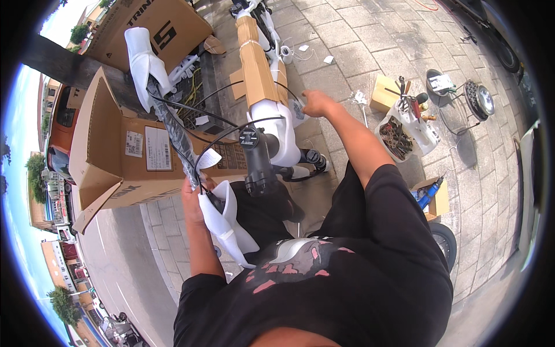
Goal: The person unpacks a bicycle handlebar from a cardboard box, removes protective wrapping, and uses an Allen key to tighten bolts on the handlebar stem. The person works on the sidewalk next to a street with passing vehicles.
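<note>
Bike part-wrapped; step looks like handling the handlebar [173, 128] + its cables [267, 119].
L hand [192, 200] gripping bar's near end, by a foam sleeve [226, 228]; bar lies at an angle left of the stem [260, 159], not clamped AFAICT. R hand [318, 104] out beside cardboard-wrapped frame [259, 72], fingers curled, can't tell if gripping. Next move prob. calls for steady bar, cables unsnagged. Cnt: 1 bar, 1 stem, 2 foam sleeves on bar, 2 big cartons [107, 179] (1 open), 1 tool tub [426, 139], 1 blue tool [429, 196]; black cables overlap, exact no. unclear.
</note>
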### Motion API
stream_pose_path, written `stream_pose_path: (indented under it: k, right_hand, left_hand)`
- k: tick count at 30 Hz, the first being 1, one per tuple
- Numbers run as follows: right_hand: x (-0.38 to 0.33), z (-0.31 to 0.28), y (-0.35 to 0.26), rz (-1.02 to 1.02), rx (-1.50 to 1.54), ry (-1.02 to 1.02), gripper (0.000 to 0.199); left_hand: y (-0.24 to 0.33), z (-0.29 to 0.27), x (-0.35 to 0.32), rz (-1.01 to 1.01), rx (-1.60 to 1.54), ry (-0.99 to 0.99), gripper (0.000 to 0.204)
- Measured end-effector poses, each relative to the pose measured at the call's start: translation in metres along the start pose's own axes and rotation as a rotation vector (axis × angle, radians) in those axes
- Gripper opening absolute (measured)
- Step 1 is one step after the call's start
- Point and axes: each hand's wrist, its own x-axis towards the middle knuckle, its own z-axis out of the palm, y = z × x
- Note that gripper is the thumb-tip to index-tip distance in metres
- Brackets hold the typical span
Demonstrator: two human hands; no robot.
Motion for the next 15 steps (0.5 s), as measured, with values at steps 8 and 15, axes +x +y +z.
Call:
stream_pose_path:
  k: [8,15]
  right_hand:
    - [0.071,0.048,0.022,0.196,0.264,0.012,0.048]
    - [0.135,-0.022,-0.031,-0.208,0.212,0.639,0.040]
  left_hand:
    - [0.000,0.009,-0.007,-0.046,-0.003,-0.015,0.030]
    - [0.004,0.020,-0.022,-0.032,-0.053,0.040,0.028]
